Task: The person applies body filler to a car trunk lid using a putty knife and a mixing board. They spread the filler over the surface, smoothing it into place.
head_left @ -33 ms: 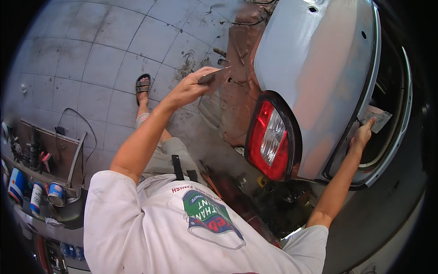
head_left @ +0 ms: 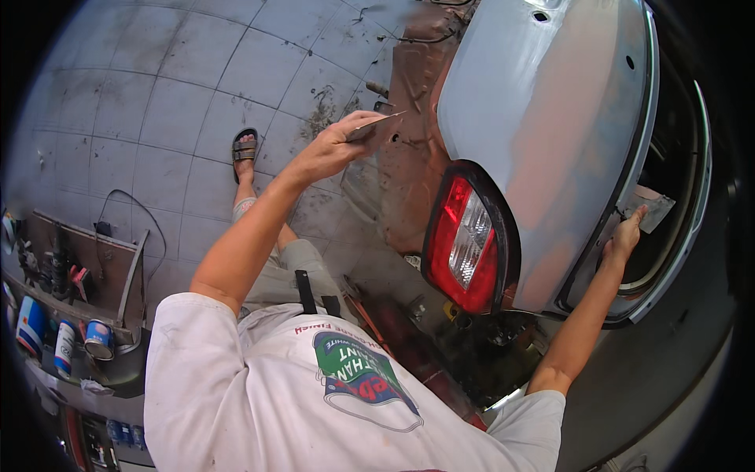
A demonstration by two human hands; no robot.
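My left hand is closed on a thin flat plate, seen nearly edge-on, held in the air left of the car body. My right hand reaches to the edge of the opening at the right of the car panel. Its thumb and fingers pinch a flat grey rectangular plate with a pinkish patch. The car panel is grey with broad pink-beige filler-like patches. Below it sits a red and clear tail light with a black surround.
A worn reddish-brown metal body part lies beyond my left hand. At the left, a bench holds several cans, including a blue can, beside an open brown box. A cable loops near the box. Tiled floor spreads at the upper left.
Very little differs. My left hand and its plate sit slightly farther right and up; my right hand keeps its place at the opening.
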